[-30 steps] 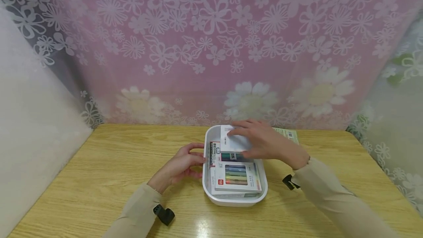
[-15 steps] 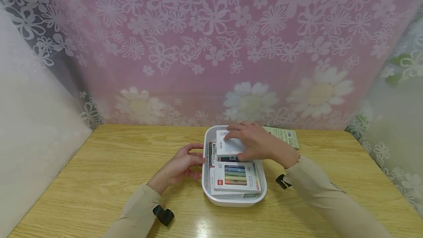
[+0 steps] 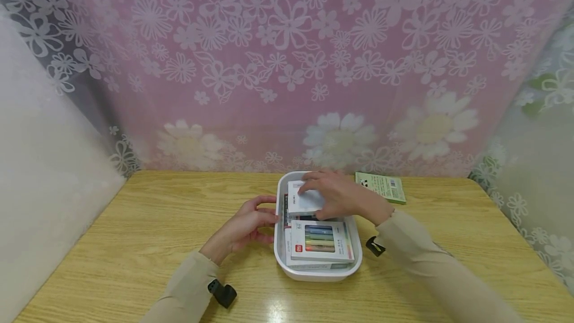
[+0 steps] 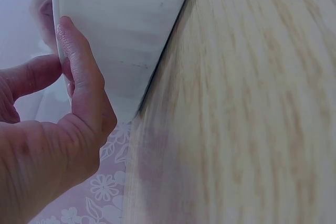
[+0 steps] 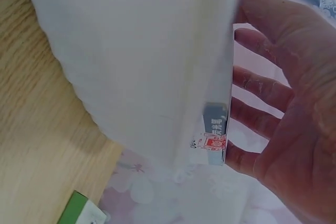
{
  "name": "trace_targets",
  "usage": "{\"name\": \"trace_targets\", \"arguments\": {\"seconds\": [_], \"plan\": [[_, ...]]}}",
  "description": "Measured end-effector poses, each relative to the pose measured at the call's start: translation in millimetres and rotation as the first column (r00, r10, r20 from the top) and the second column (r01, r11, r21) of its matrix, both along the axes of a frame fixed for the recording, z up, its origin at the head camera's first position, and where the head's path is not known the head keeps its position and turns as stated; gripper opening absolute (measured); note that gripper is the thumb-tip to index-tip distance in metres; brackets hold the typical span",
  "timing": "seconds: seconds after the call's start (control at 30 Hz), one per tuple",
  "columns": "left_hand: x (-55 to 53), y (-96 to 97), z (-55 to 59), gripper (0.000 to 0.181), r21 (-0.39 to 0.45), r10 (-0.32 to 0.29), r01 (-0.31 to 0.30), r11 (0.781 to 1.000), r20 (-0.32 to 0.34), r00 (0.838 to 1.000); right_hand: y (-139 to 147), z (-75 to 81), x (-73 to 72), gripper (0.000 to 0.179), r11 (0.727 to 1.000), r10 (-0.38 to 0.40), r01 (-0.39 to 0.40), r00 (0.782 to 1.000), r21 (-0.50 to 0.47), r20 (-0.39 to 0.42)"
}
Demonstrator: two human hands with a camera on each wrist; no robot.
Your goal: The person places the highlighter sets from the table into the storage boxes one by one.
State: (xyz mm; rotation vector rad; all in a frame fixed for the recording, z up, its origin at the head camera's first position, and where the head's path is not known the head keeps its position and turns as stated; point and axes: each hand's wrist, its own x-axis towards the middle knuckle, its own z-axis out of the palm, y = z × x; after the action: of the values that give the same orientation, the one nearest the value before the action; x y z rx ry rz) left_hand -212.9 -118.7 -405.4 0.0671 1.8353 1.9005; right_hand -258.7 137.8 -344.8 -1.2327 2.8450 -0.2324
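A white rectangular plastic basin (image 3: pixel 314 277) stands on the wooden table with several flat boxes inside. My left hand (image 3: pixel 246 223) pinches its left rim; in the left wrist view the thumb is on the inner side and the fingers (image 4: pixel 84 72) lie along the outer wall. My right hand (image 3: pixel 338 196) grips a white box (image 3: pixel 302 207) in the far part of the basin, fingers over its top and thumb at its near edge. Nearer me lies a white box of coloured highlighters (image 3: pixel 320 239), its window showing the pens. In the right wrist view, the basin wall (image 5: pixel 121 51) hides much of the gripped box.
Behind and right of the basin, a light green packet (image 3: pixel 381 187) lies near the table's back edge. Another white box (image 3: pixel 289 250) shows beneath the highlighter box. A pink flowered curtain (image 3: pixel 251 88) hangs right behind the wooden table (image 3: pixel 179 213).
My right hand has moved left and slightly toward me, bringing the white box down against the basin's left side. More of the green packet shows. The left hand stays on the rim.
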Motion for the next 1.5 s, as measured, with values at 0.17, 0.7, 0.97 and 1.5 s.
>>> {"name": "trace_targets", "arguments": {"seconds": [0.17, 0.7, 0.97, 1.5], "plan": [[-0.4, 0.9, -1.9, 0.059, 0.003, -0.005, 0.005, 1.000, 0.005, 1.000, -1, -6.2, -4.4, 0.053, 1.000, -0.002, 0.001, 1.000, 0.026, 0.023], [2.0, 0.9, -0.4, 0.059, -0.008, 0.009, -0.009, 1.000, -0.006, 1.000, 3, -15.1, -5.7, 0.045, 0.999, 0.043, -0.042, 0.993, -0.014, 0.107], [1.2, -0.5, -0.4, 0.059, -0.005, 0.015, -0.015, 1.000, -0.010, 1.000, 2, -15.1, -3.3, 0.045, 0.999, 0.032, -0.032, 0.994, 0.000, 0.106], [1.3, 1.8, -4.2, 0.059, -0.009, 0.025, -0.025, 1.000, -0.027, 0.999, 34, -6.1, 11.2, 0.046, 0.990, -0.040, 0.041, 0.999, -0.136, 0.010]]}}
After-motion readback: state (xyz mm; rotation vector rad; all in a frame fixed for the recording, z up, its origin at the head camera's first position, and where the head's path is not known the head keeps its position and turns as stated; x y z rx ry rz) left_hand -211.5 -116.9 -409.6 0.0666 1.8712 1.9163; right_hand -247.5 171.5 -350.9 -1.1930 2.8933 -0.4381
